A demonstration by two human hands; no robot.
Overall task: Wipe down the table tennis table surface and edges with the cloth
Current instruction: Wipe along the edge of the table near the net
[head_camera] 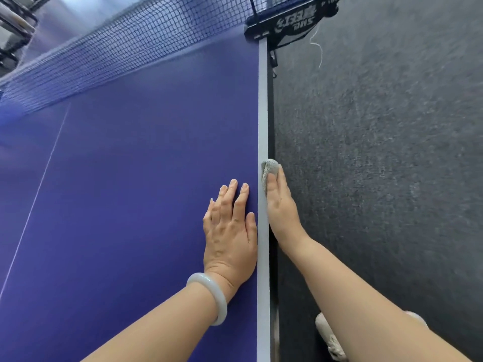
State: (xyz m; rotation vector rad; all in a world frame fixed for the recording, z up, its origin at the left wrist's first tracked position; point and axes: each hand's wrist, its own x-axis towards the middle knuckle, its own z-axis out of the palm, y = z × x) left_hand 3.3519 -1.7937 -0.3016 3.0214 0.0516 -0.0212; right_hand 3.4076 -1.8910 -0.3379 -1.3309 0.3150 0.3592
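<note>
The blue table tennis table (146, 178) fills the left of the view, with a white line along its right side edge (263, 113). My right hand (281, 205) holds a small grey cloth (269, 169) against that side edge, thumb on top and fingers hidden below the edge. My left hand (230, 231) lies flat on the blue surface just left of the white line, fingers straight. A pale bangle sits on my left wrist.
The dark net (125, 48) spans the far end, clamped by a black net post bracket (290, 19) at the table's right edge. Dark grey carpet (379, 152) lies to the right. A light shoe (329, 338) shows under my right forearm.
</note>
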